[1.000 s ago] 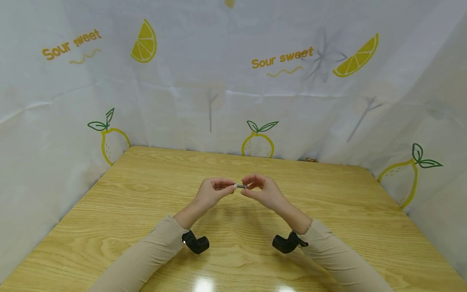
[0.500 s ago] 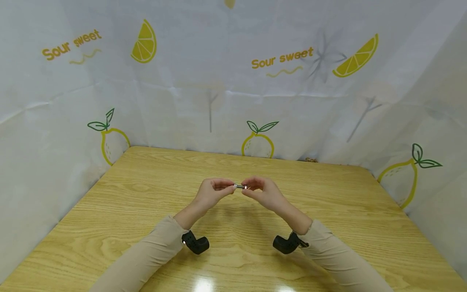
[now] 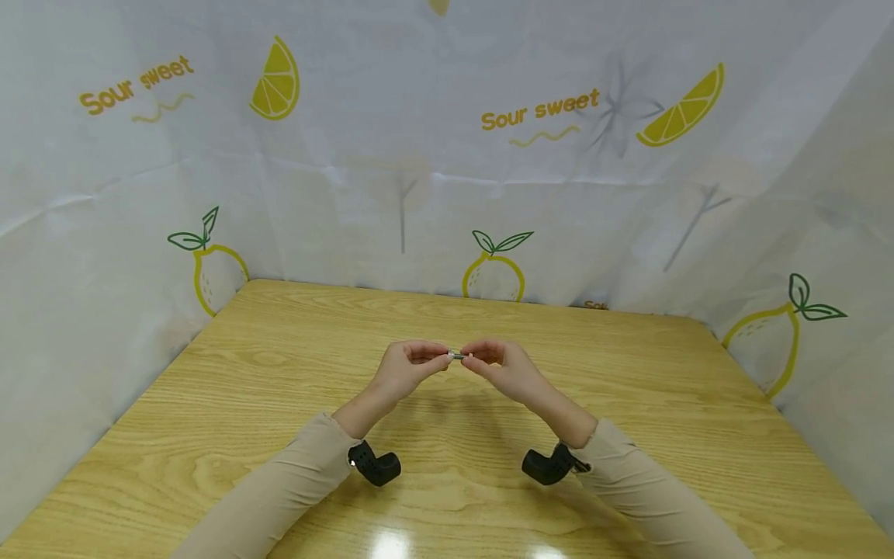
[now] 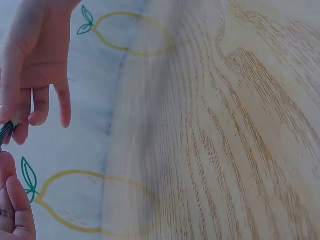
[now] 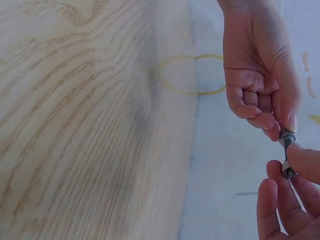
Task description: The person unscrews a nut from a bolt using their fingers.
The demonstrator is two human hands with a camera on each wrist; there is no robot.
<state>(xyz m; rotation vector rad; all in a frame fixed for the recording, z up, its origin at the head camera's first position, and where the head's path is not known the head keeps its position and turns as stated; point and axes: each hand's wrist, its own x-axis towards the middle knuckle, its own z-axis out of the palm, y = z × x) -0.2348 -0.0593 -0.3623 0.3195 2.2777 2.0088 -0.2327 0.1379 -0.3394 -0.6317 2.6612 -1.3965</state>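
In the head view my left hand (image 3: 403,370) pinches the head end of a metal bolt (image 3: 457,356) above the table. My right hand (image 3: 514,373) is at the bolt's other end, thumb and fingertips close together. The right wrist view shows the left hand (image 5: 257,75) gripping by the bolt head, with washers (image 5: 287,135) beside it. Lower down, a hex nut (image 5: 286,168) sits on the thread near the tip, pinched by the right hand (image 5: 295,200). At the left wrist view's edge, part of the threaded bolt (image 4: 5,132) shows between both hands.
A wood-grain table (image 3: 447,497) lies under the hands. White cloth (image 3: 363,217) printed with lemons hangs behind it and at both sides. Black wrist cameras, left (image 3: 377,466) and right (image 3: 545,467), hang below the sleeves.
My right thumb and fingers have gone from spread apart around the nut to closed on it, shifting slightly left. The left hand and bolt stay in place.
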